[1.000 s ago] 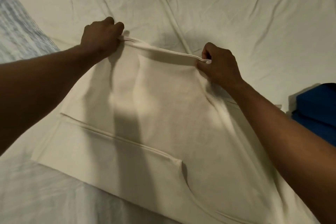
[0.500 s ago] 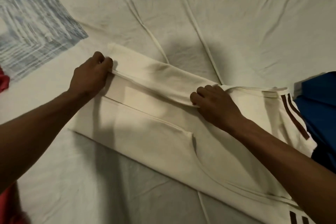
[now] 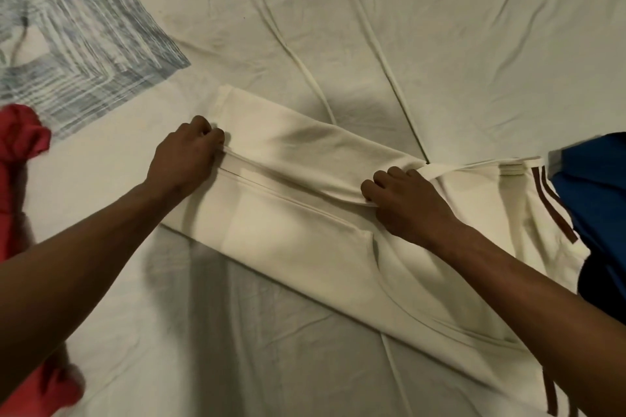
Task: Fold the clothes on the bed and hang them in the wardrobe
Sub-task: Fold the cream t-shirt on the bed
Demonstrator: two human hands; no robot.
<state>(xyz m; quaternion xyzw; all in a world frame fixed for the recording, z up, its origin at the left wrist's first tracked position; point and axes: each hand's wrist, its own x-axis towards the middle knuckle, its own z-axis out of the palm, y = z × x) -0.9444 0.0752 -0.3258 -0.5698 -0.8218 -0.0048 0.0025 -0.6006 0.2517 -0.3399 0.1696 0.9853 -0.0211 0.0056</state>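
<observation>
We pinch the folded-over edge of the cream garment (image 3: 298, 230) at both ends — left hand (image 3: 184, 159) and right hand (image 3: 404, 205), fingers curled tight on the hem — likely to keep the fold straight as it lands. It lies flat on the bed (image 3: 440, 27), cream with dark stripes — between a red cloth (image 3: 20, 145) and a blue one (image 3: 596, 186).

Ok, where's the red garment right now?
In the head view the red garment lies at the far left edge of the bed sheet, just below the blue-patterned cloth and left of the left hand.
</observation>
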